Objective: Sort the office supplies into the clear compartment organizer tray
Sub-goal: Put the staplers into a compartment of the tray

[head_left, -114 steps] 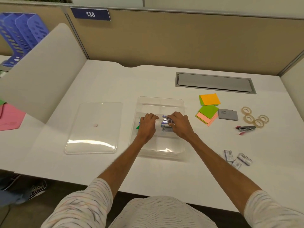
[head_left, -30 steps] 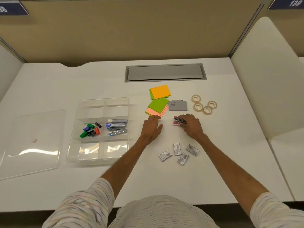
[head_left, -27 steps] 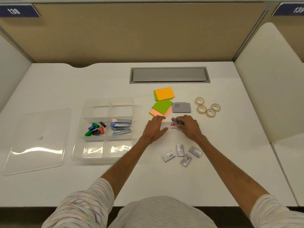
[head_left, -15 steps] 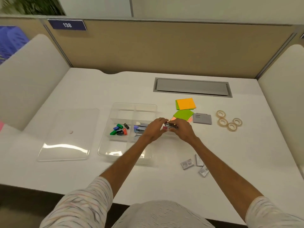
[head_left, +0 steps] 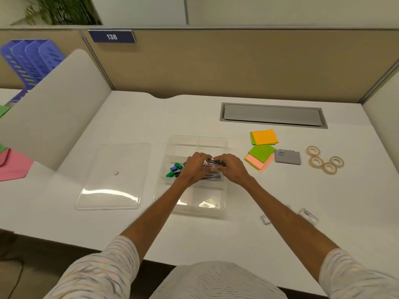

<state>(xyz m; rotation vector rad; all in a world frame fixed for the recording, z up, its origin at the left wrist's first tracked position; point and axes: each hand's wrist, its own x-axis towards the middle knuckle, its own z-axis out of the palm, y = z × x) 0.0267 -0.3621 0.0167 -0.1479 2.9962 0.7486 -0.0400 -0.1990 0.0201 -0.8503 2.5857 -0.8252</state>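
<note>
The clear compartment tray (head_left: pixel 195 141) sits at the middle of the white desk. Both hands hover over its middle right compartment. My right hand (head_left: pixel 230 169) and my left hand (head_left: pixel 194 168) pinch a small pink and silver stapler (head_left: pixel 215 163) between them, just above other staplers (head_left: pixel 210 177) lying in that compartment. Coloured binder clips (head_left: pixel 174 169) fill the middle left compartment. To the right lie sticky notes (head_left: pixel 263 137), a grey pad (head_left: pixel 287 156), several tape rolls (head_left: pixel 323 161) and staple boxes (head_left: pixel 308 215).
The tray's clear lid (head_left: pixel 112 178) lies flat to its left. A grey cable flap (head_left: pixel 273 114) is set in the desk at the back. A white side divider (head_left: pixel 49 108) stands at the left, with blue file racks (head_left: pixel 28 61) and pink paper (head_left: pixel 13 165) beyond.
My right hand picked the small stapler off the desk near the sticky notes and carried it left over the tray; my left hand joined it on the stapler. My view swung left.
</note>
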